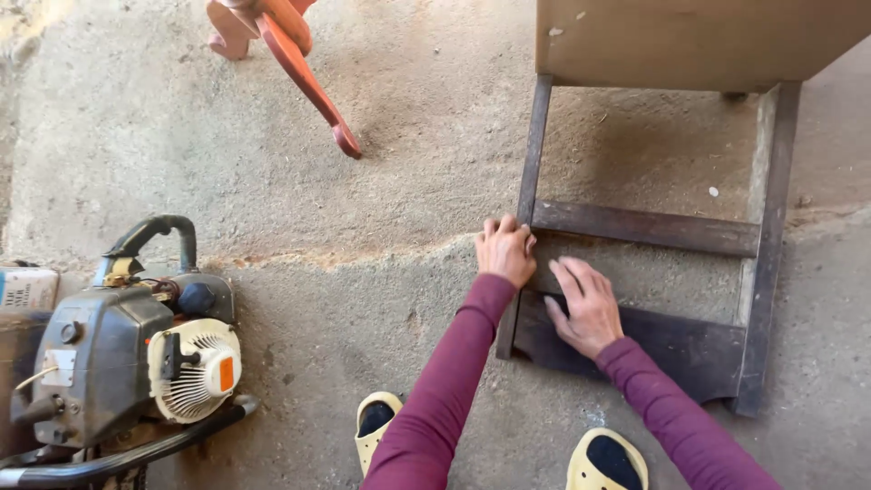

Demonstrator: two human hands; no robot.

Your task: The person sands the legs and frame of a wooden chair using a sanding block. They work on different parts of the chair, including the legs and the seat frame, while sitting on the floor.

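Note:
A dark wooden frame [646, 227] with two side rails and cross slats lies on the concrete floor, its far end under a tan board [689, 36]. My left hand [504, 249] curls over the frame's left rail. Flat on the nearest dark slat [689, 349] rests my right hand [585, 304], fingers spread and pointing away from me. Both arms are in maroon sleeves. Neither hand lifts anything.
A grey and cream small engine machine [127, 354] with a black handle sits at the left on the floor. A red curved metal part [304, 73] reaches down from the top. My two yellow shoes [376, 431] show at the bottom edge.

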